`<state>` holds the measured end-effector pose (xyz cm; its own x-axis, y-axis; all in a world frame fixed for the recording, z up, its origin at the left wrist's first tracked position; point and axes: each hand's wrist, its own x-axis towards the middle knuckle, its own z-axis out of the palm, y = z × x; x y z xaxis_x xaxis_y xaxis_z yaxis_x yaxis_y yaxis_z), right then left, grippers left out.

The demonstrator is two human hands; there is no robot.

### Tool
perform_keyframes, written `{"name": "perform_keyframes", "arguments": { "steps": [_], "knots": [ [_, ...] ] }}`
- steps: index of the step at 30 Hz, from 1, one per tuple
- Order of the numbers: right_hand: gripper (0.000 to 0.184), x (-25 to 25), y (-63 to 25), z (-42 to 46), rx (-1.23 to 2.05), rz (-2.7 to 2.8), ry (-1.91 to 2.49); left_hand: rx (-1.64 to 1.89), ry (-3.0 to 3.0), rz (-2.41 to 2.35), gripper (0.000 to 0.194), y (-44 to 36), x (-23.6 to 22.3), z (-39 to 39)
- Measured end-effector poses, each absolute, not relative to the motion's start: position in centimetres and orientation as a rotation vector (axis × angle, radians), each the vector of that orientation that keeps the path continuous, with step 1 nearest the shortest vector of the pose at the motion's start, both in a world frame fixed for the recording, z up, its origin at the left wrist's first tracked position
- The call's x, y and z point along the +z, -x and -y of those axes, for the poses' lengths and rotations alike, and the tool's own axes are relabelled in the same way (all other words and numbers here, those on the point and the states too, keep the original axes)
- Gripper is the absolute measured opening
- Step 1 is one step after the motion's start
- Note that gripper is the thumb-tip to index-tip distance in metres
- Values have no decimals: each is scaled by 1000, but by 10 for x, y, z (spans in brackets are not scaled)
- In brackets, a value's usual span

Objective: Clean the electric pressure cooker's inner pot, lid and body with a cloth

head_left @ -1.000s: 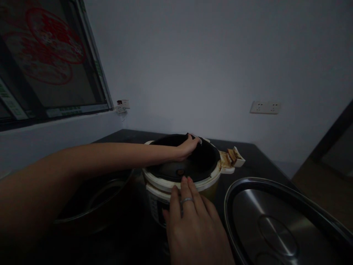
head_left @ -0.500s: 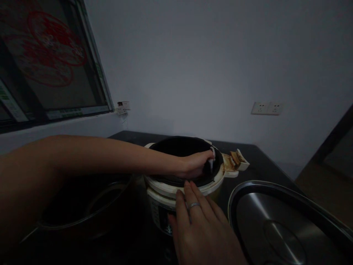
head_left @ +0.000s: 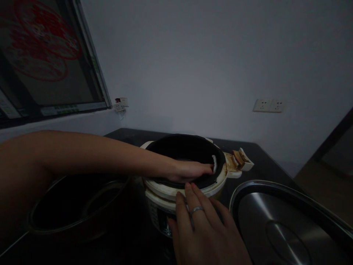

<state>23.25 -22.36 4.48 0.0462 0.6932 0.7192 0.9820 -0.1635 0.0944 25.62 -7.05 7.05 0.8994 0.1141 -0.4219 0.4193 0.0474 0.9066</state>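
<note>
Electric cooker [head_left: 161, 188], cream rim, on black tabletop [head_left: 264, 171], between dark pot [head_left: 91, 225] and steel lid [head_left: 261, 211]. Left hand [head_left: 190, 171]: inside cooker, fingers pinched on white cloth, possibly tissue; view dim. Right hand [head_left: 206, 232]: ringed, laid against cooker front, fingers outstretched.

- I work in dim, bluish light.
- The wall [head_left: 193, 73] is palest behind the cooker [head_left: 162, 190], darkening toward the corners.
- Right of the cooker, streaks of glare cross the metal lid [head_left: 253, 228], which looks stretched.
- Left of it, shadow swallows the pot's [head_left: 66, 225] inside.
- Within it, my left hand [head_left: 190, 171] looks slightly soft.
</note>
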Motion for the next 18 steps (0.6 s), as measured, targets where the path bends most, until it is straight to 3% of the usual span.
{"name": "perform_keyframes", "arguments": {
  "steps": [7,18],
  "knots": [
    [28,50,-230,224,-891,1679,1927,-294,-1394,-487,29,-293,58,61],
    [23,51,-228,226,-939,1692,1942,203,-1418,-660,20,-312,74,19]
  ]
}}
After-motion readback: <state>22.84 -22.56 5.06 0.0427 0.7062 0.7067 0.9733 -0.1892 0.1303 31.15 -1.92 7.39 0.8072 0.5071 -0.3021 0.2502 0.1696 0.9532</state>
